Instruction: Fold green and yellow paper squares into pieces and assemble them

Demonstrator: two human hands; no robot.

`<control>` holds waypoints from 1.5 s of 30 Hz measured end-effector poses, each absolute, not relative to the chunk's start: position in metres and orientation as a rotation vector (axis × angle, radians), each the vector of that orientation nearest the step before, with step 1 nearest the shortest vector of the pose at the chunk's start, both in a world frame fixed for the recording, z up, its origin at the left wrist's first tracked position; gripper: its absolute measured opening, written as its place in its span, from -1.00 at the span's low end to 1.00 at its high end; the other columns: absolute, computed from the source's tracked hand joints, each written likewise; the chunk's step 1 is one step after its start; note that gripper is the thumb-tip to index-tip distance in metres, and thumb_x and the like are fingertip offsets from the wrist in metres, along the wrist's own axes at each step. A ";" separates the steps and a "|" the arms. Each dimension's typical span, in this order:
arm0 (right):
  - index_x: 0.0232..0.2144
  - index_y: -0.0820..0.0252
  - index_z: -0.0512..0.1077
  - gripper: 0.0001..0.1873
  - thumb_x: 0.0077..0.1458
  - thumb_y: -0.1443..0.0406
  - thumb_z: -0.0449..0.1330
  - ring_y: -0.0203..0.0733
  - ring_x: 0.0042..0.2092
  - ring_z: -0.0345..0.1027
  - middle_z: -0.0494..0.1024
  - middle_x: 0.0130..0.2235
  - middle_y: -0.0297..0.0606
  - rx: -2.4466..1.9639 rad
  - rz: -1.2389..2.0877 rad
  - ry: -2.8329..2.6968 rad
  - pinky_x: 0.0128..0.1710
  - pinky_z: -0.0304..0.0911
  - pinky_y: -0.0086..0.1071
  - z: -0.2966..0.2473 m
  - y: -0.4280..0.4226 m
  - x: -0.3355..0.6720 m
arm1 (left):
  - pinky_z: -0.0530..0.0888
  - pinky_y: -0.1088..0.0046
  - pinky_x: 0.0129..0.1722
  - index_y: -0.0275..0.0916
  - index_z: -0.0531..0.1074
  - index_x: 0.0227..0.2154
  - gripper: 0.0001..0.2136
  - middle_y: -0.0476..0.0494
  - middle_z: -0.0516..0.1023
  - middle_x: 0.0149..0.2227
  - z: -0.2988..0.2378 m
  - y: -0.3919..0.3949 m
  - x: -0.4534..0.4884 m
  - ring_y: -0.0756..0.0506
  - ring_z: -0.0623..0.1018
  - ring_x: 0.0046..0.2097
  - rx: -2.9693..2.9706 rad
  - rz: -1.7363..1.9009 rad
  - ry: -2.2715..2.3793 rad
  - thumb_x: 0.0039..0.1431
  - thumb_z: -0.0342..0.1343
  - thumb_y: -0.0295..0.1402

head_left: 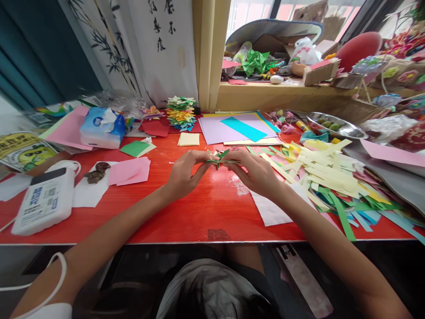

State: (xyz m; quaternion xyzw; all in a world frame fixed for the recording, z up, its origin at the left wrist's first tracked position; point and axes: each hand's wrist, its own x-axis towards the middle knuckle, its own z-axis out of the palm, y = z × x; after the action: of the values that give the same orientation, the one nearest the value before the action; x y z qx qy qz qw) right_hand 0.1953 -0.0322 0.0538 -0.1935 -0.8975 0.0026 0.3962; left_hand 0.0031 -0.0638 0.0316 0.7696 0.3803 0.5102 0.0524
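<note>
Both my hands meet over the middle of the red table. My left hand and my right hand each pinch one side of a small folded green paper piece, held just above the tabletop. Fingers of both hands are closed on it. A white paper sheet lies under my right wrist.
A heap of yellow, green and blue paper strips fills the right. Purple and cyan sheets lie behind, beside a stack of folded coloured pieces. Left: pink paper, a tissue pack, a white box. A metal bowl sits back right.
</note>
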 end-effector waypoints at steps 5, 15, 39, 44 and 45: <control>-0.23 0.11 0.20 -0.90 0.17 0.35 -0.04 -0.30 -0.36 0.36 0.45 -0.35 -0.28 -0.482 -0.013 -2.276 -0.46 0.26 -0.42 0.054 -0.032 0.195 | 0.49 0.41 -0.19 -0.21 0.24 -0.22 -0.84 -0.13 0.48 -0.23 0.030 -0.063 0.002 -0.02 0.50 -0.16 2.368 1.542 1.146 0.11 0.01 -0.45; -0.20 0.17 0.20 -0.87 0.18 0.38 -0.06 -0.29 -0.36 0.34 0.44 -0.35 -0.24 -0.408 -0.192 -2.336 -0.48 0.21 -0.44 0.048 -0.028 0.193 | 0.48 0.42 -0.23 -0.20 0.27 -0.22 -0.82 -0.07 0.49 -0.27 0.028 -0.059 0.001 0.00 0.50 -0.22 2.576 1.571 1.124 0.09 0.02 -0.49; -0.26 0.27 0.24 -0.86 0.17 0.30 -0.02 -0.29 -0.45 0.34 0.48 -0.38 -0.21 -0.462 -0.384 -2.321 -0.60 0.08 -0.44 0.053 -0.030 0.193 | 0.45 0.42 -0.24 -0.24 0.27 -0.22 -0.81 -0.09 0.49 -0.29 0.028 -0.057 0.000 0.00 0.49 -0.23 2.663 1.646 1.116 0.08 0.03 -0.52; -0.19 0.28 0.25 -0.81 0.16 0.33 -0.07 -0.27 -0.38 0.33 0.46 -0.32 -0.18 -0.435 -0.143 -2.310 -0.49 0.19 -0.42 0.054 -0.033 0.192 | 0.42 0.42 -0.21 -0.23 0.25 -0.22 -0.81 -0.07 0.51 -0.29 0.030 -0.056 -0.002 0.01 0.48 -0.22 2.761 1.659 1.071 0.08 0.02 -0.52; -0.18 0.28 0.25 -0.80 0.16 0.35 -0.09 -0.27 -0.36 0.32 0.45 -0.30 -0.17 -0.431 -0.074 -2.301 -0.46 0.21 -0.41 0.053 -0.034 0.192 | 0.42 0.42 -0.22 -0.22 0.25 -0.21 -0.80 -0.06 0.51 -0.29 0.030 -0.056 -0.002 0.02 0.47 -0.22 2.793 1.667 1.057 0.08 0.02 -0.52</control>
State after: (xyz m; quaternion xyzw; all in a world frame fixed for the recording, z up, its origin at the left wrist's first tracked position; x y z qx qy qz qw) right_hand 0.1918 -0.0343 0.0535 -0.1695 -0.9049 -0.0291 0.3893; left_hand -0.0020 -0.0560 0.0303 0.8087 0.3061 0.4827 -0.1389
